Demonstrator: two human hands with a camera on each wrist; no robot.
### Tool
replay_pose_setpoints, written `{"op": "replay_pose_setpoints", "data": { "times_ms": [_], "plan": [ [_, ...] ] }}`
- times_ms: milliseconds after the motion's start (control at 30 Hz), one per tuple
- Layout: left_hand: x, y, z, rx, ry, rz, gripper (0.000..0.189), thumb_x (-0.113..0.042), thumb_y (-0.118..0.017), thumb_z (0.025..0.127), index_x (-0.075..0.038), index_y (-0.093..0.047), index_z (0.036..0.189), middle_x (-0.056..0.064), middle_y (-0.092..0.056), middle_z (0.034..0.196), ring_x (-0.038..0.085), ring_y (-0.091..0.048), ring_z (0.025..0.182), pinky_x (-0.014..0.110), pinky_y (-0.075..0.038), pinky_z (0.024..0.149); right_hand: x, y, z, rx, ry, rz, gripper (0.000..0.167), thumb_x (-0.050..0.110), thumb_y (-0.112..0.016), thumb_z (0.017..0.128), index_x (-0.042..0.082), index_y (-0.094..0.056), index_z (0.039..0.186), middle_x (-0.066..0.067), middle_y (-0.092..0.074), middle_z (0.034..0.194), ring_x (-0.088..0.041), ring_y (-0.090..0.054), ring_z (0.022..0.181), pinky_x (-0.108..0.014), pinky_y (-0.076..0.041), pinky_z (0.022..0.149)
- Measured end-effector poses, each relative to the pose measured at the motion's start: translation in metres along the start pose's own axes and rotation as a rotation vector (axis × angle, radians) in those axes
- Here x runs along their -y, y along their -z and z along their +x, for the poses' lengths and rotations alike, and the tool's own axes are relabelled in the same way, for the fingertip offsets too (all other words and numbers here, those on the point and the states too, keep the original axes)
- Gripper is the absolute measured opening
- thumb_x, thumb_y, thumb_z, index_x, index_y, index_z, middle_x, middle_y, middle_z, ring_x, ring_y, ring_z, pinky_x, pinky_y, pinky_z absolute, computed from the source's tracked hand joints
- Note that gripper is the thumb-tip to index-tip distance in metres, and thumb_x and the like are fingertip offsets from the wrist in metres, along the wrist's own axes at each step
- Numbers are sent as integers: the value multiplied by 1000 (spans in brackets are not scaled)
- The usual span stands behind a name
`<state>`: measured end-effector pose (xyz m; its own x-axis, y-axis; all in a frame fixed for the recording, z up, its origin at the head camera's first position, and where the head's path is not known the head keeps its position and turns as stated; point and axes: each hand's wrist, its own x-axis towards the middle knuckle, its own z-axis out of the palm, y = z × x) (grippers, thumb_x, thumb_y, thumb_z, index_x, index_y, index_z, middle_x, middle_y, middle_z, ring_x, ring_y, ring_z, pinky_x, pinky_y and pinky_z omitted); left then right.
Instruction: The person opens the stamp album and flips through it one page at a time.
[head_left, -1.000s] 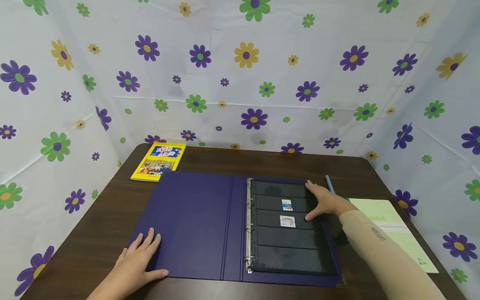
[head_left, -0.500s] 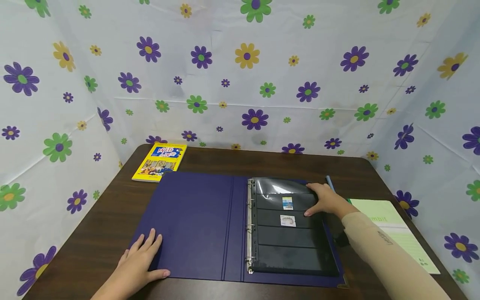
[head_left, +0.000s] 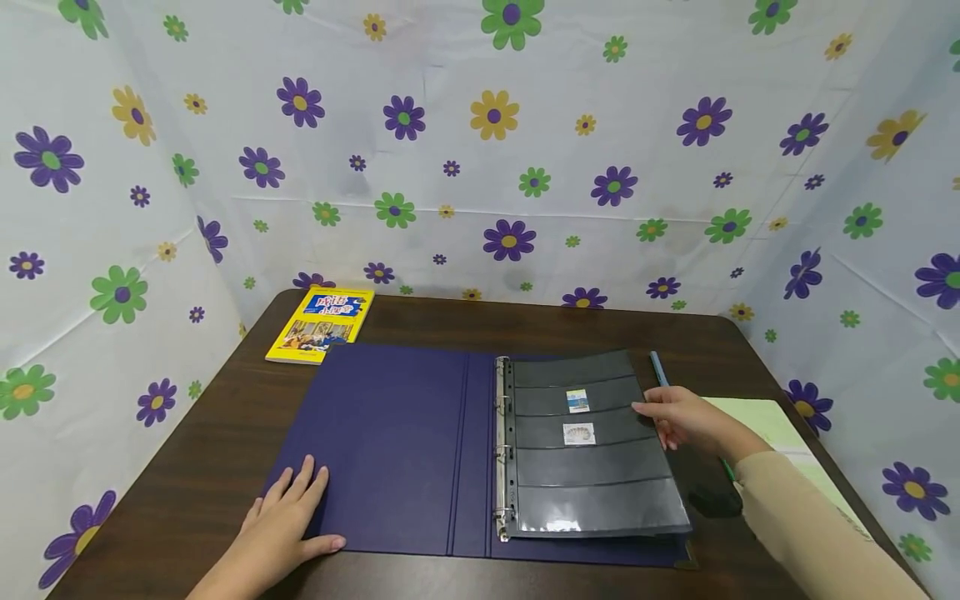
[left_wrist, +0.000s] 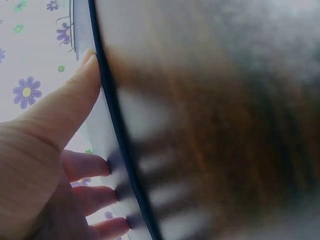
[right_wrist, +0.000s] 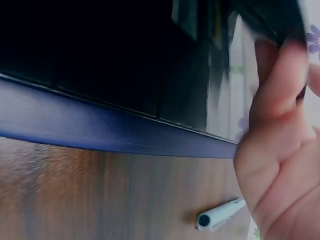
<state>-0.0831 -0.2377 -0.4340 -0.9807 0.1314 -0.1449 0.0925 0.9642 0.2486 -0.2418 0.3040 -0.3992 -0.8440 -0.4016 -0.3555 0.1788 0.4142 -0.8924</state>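
A dark blue ring binder [head_left: 382, 442] lies open on the table, its metal rings at the middle. Black pocket pages fill its right side, and the top page [head_left: 570, 468] bears a blue-and-yellow stamp [head_left: 577, 401] above a pale stamp [head_left: 579, 434]. My right hand [head_left: 693, 421] pinches that page's outer edge, which is lifted off the pages beneath. In the right wrist view, thumb and finger grip the dark page [right_wrist: 100, 50] at its edge. My left hand [head_left: 285, 517] rests with spread, straight fingers on the left cover's lower outer corner.
A yellow book [head_left: 321, 325] lies at the back left, close to the binder's corner. To the right are a blue-grey pen [head_left: 658, 367] and a pale green notebook [head_left: 765, 417], partly behind my right arm. Flowered cloth [head_left: 450, 125] hangs around the brown table [head_left: 487, 313].
My right hand has gone from spreading over the page's upper right to pinching its outer edge, moving right and slightly down. The page's outer edge has risen. My left hand stays put.
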Motion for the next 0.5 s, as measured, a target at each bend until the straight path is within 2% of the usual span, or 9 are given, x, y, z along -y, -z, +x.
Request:
{"op": "replay_pose_setpoints", "data": {
  "times_ms": [67, 100, 133, 167, 233, 333, 400, 500],
  "plan": [
    [1, 3, 0, 0, 7, -4, 101, -66, -68, 65, 3, -47, 135, 32, -29, 143, 57, -27, 124, 74, -29, 83, 4, 0, -9, 88, -3, 61, 38, 21, -48, 99, -14, -38, 104, -4, -45, 57, -15, -53, 47, -27, -45, 46],
    [2, 5, 1, -4, 11, -7, 100, -65, -70, 64, 3, -49, 133, 32, -32, 142, 57, -29, 123, 74, -31, 81, 9, -1, -12, 111, 2, 81, 32, 20, -47, 100, -10, -38, 93, -3, -45, 58, -16, -54, 46, -26, -45, 45],
    [3, 8, 2, -10, 5, -15, 97, -64, -71, 64, 4, -51, 130, 33, -35, 139, 57, -32, 121, 72, -32, 81, 14, -1, -15, 124, 13, 93, 24, 19, -46, 100, -3, -42, 92, -4, -46, 58, -15, -54, 46, -25, -44, 44],
    [3, 13, 4, -15, -4, -31, 95, -62, -72, 65, 6, -52, 127, 33, -39, 135, 56, -36, 119, 71, -34, 82, 21, -3, -17, 125, 15, 110, 24, 18, -46, 100, 3, -37, 83, -3, -46, 58, -15, -55, 45, -24, -43, 43],
    [3, 26, 7, -23, -10, -77, 88, -58, -72, 69, 10, -55, 122, 34, -48, 127, 54, -43, 114, 66, -38, 83, 40, -6, -21, 97, 26, 111, 27, 18, -47, 99, 7, -36, 77, -3, -44, 57, -14, -54, 43, -23, -42, 41],
    [-5, 53, 16, -42, -27, -162, 76, -52, -67, 80, 13, -55, 118, 31, -57, 115, 48, -52, 108, 58, -42, 86, 76, -17, -23, 33, 60, 51, 31, 19, -47, 99, 6, -34, 74, -4, -42, 55, -15, -52, 40, -25, -40, 39],
    [-17, 75, 22, -67, -26, -213, 70, -51, -62, 85, 11, -55, 117, 27, -61, 111, 42, -57, 104, 55, -45, 84, 101, -26, -21, -13, 87, -2, 33, 19, -46, 99, 6, -33, 72, -4, -40, 53, -17, -50, 38, -27, -40, 38],
    [-43, 105, 33, -129, -79, -268, 60, -52, -56, 89, 3, -61, 112, 15, -66, 101, 30, -62, 92, 47, -50, 77, 135, -42, -17, -63, 123, -95, 34, 19, -45, 99, 5, -33, 71, -5, -39, 50, -19, -49, 37, -28, -36, 36]
  ]
}}
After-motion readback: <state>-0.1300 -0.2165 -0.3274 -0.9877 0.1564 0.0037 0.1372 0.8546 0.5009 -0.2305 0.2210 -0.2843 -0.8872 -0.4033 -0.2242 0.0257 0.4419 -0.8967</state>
